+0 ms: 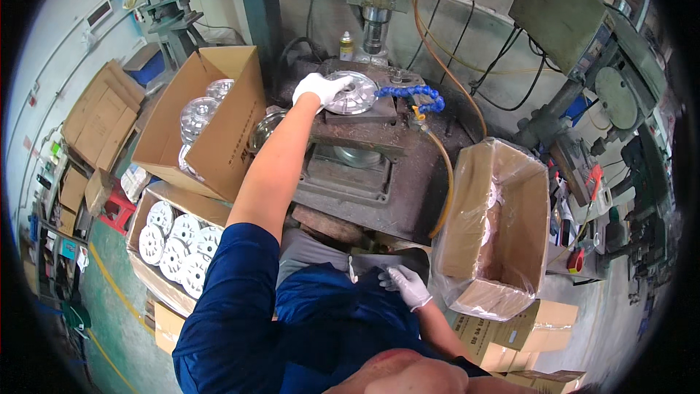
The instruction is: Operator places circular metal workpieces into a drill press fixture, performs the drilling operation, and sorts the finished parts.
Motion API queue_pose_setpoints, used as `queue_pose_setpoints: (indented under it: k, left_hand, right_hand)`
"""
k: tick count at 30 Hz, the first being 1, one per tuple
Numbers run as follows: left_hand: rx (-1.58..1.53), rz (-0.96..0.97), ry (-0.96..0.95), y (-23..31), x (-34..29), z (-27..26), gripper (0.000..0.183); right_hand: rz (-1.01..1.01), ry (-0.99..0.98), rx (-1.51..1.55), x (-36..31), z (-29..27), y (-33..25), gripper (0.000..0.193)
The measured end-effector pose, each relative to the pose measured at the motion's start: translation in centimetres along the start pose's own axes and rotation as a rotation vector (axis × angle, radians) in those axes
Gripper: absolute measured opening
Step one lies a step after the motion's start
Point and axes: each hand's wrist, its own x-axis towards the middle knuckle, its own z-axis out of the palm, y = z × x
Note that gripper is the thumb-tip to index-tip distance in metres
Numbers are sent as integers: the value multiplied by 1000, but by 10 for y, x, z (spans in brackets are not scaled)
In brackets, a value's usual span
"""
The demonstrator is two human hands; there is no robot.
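Nearest, the right hand (408, 286), in a white glove, lies at the person's lap with its fingers loosely curled; whether it pinches anything cannot be told. To its right stands a carton (453, 252) with a clear plastic liner; to the left, an open box (162, 282) holds flat, silvery slotted discs (175, 257) laid side by side.

Beyond, the left arm stretches over the machine bench (415, 201). The left hand (319, 90), also white-gloved, touches the upper-left rim of a round metal wheel-like disc (355, 101), its fingers bent over the edge; whether they press on it from beneath is hidden. The disc lies flat on a dark metal block (375, 118), mostly to the right of the hand.

A blue segmented hose (408, 92) curves to the disc's right edge. Left of the forearm, a tall carton (232, 131) contains more shiny round parts (197, 118). Farther back, a steel spindle (376, 29) hangs above the bench, beside a yellow-labelled can (346, 46).
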Motion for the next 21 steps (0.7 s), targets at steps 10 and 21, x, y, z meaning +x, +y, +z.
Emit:
queue_pose_setpoints:
  k: [10,21]
  left_hand:
    - [-123,52,-11,-11,17,4,78]
    - [-96,80,20,-15,20,7,76]
  right_hand:
    - [-30,-61,-271,16,4,18,38]
    - [-55,-81,-344,29,6,35,43]
